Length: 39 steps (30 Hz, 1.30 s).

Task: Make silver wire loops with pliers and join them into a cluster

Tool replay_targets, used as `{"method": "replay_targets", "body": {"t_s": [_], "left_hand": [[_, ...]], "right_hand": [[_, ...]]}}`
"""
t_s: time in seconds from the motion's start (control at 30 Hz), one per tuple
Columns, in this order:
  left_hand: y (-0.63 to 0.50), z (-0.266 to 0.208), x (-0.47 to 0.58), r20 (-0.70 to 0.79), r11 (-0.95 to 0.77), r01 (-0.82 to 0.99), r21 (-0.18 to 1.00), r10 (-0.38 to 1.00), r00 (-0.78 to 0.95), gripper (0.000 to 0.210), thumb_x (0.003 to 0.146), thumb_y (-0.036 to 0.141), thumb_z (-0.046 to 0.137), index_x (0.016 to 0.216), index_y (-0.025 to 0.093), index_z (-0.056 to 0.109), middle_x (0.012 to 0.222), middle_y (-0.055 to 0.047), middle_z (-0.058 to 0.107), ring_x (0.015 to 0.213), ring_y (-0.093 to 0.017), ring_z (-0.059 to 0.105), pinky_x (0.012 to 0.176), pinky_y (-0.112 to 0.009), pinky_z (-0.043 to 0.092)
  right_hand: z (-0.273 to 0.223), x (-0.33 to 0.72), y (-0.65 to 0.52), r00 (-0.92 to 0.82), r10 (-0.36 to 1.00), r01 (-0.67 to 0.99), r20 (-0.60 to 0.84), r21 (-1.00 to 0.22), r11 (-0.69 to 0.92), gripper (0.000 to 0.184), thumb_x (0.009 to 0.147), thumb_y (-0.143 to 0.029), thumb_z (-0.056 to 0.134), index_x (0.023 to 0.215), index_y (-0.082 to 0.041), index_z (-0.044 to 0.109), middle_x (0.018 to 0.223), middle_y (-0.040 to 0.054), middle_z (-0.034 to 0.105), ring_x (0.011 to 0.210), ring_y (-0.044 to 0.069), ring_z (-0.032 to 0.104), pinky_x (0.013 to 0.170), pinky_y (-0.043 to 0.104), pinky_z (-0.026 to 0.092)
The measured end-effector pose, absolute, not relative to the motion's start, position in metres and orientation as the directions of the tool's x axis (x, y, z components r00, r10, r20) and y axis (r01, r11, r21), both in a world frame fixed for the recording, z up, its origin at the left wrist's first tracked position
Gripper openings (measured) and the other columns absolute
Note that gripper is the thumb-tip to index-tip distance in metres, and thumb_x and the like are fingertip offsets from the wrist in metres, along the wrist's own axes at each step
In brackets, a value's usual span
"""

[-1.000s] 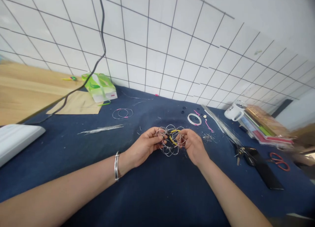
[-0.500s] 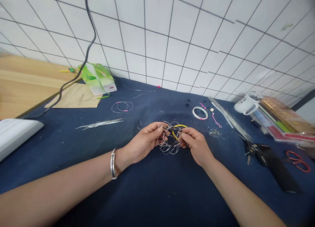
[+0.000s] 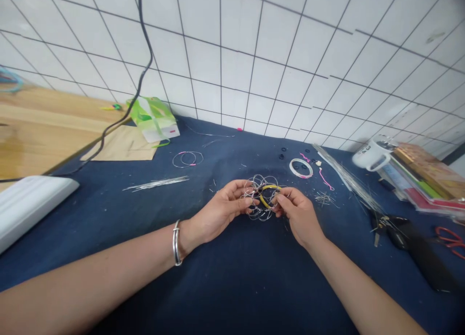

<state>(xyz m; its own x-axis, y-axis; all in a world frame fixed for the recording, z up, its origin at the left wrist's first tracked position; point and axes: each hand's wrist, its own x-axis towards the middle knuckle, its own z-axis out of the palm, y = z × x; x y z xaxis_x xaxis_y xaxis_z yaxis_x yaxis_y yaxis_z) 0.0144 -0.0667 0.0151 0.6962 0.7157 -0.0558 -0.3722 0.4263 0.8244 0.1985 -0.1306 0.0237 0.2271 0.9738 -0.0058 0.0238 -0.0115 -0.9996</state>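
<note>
Over the blue-covered desk [image 3: 232, 286], the left hand [image 3: 225, 209] pinched one side of the looped wire piece [image 3: 259, 214]; the right hand [image 3: 298, 213] was clamped on its opposite side, seemingly gripping the yellow ring [image 3: 264, 200] too, though blur obscured this.

Right before me, the dark blue counter [image 3: 232, 291] carries two wire bundles [image 3: 158, 183], thin wire loops [image 3: 181, 159], a white ring [image 3: 291, 172], pink string [image 3: 325, 179], wire scraps [image 3: 325, 198], a mug [image 3: 366, 156], books [image 3: 423, 180] and red-handled scissors [image 3: 438, 234].
</note>
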Motion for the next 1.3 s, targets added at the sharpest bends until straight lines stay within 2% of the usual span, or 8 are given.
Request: {"method": "replay_targets", "body": {"t_s": [0.17, 0.27, 0.37, 0.53, 0.7, 0.93, 1.17, 1.3], "left_hand": [[-0.07, 0.011, 0.016, -0.041, 0.292, -0.341, 0.893, 0.81, 0.585, 0.032, 0.077, 0.019, 0.061, 0.107, 0.019, 0.05, 0.105, -0.006, 0.054, 0.092, -0.017, 0.053, 0.079, -0.032, 0.043], [-0.072, 0.011, 0.013, 0.047, 0.056, -0.248, 0.967, 0.919, 0.392, 0.031, 0.076, 0.019, 0.061, 0.105, 0.02, 0.05, 0.104, -0.005, 0.052, 0.095, -0.016, 0.05, 0.083, -0.032, 0.041], [-0.076, 0.016, 0.01, 0.214, -0.194, -0.096, 0.976, 0.933, 0.288, 0.024, 0.075, 0.019, 0.061, 0.098, 0.021, 0.054, 0.1, -0.004, 0.051, 0.09, -0.016, 0.049, 0.081, -0.031, 0.041], [-0.09, 0.029, 0.013, 0.455, -0.512, -0.02, 0.859, 0.744, 0.489, 0.018, 0.078, 0.015, 0.057, 0.093, 0.022, 0.062, 0.094, -0.004, 0.055, 0.09, -0.018, 0.05, 0.084, -0.033, 0.04], [-0.097, 0.027, 0.019, 0.353, -0.39, -0.042, 0.92, 0.776, 0.522, 0.035, 0.079, 0.019, 0.056, 0.114, 0.023, 0.053, 0.102, -0.006, 0.056, 0.086, -0.017, 0.052, 0.081, -0.034, 0.043], [-0.094, 0.029, 0.014, 0.221, -0.147, -0.17, 0.974, 0.767, 0.603, 0.026, 0.081, 0.023, 0.055, 0.106, 0.02, 0.053, 0.101, -0.006, 0.057, 0.091, -0.018, 0.053, 0.083, -0.035, 0.041], [-0.097, 0.029, 0.016, 0.147, -0.037, -0.202, 0.979, 0.813, 0.563, 0.037, 0.069, 0.023, 0.069, 0.1, 0.02, 0.048, 0.095, -0.004, 0.055, 0.089, -0.018, 0.051, 0.078, -0.031, 0.041], [-0.094, 0.027, 0.015, 0.124, 0.005, -0.228, 0.974, 0.829, 0.545, 0.02, 0.076, 0.021, 0.06, 0.093, 0.019, 0.049, 0.086, -0.001, 0.054, 0.08, -0.014, 0.051, 0.074, -0.029, 0.04]], "right_hand": [[0.024, 0.195, -0.132, 0.259, 0.965, 0.08, 0.037, -0.997, 0.017, 0.014, 0.079, -0.031, 0.055, 0.085, -0.018, 0.055, 0.074, 0.0006, 0.058, 0.064, 0.012, 0.054, 0.058, 0.026, 0.046], [0.024, 0.193, -0.133, 0.299, 0.95, 0.167, 0.095, -0.985, 0.046, 0.015, 0.078, -0.032, 0.055, 0.084, -0.018, 0.055, 0.071, 0.0, 0.056, 0.062, 0.012, 0.053, 0.059, 0.027, 0.046], [0.025, 0.192, -0.135, 0.357, 0.92, 0.257, 0.161, -0.964, 0.069, 0.015, 0.078, -0.032, 0.055, 0.085, -0.019, 0.055, 0.074, 0.0, 0.057, 0.065, 0.013, 0.054, 0.063, 0.028, 0.046], [0.029, 0.186, -0.143, 0.344, 0.9, 0.418, 0.268, -0.902, 0.108, 0.012, 0.079, -0.03, 0.054, 0.087, -0.021, 0.055, 0.082, 0.0013, 0.058, 0.074, 0.014, 0.054, 0.07, 0.028, 0.045], [0.033, 0.174, -0.15, 0.212, 0.912, 0.553, 0.351, -0.813, 0.184, 0.011, 0.079, -0.024, 0.054, 0.09, -0.021, 0.055, 0.083, 0.0014, 0.056, 0.073, 0.013, 0.053, 0.071, 0.028, 0.045], [0.035, 0.174, -0.151, -0.04, 0.903, 0.634, 0.427, -0.688, 0.353, 0.03, 0.077, -0.018, 0.05, 0.106, -0.022, 0.051, 0.095, 0.0054, 0.055, 0.08, 0.017, 0.054, 0.072, 0.031, 0.047], [0.033, 0.171, -0.154, -0.267, 0.84, 0.789, 0.472, -0.393, 0.472, 0.06, 0.074, -0.021, 0.052, 0.131, -0.016, 0.033, 0.118, 0.0144, 0.048, 0.109, 0.028, 0.044, 0.092, 0.047, 0.039], [0.034, 0.168, -0.156, -0.313, 0.83, 0.783, 0.461, -0.37, 0.5, 0.057, 0.076, -0.021, 0.051, 0.131, -0.017, 0.034, 0.117, 0.0136, 0.048, 0.107, 0.027, 0.047, 0.092, 0.047, 0.04]]}}
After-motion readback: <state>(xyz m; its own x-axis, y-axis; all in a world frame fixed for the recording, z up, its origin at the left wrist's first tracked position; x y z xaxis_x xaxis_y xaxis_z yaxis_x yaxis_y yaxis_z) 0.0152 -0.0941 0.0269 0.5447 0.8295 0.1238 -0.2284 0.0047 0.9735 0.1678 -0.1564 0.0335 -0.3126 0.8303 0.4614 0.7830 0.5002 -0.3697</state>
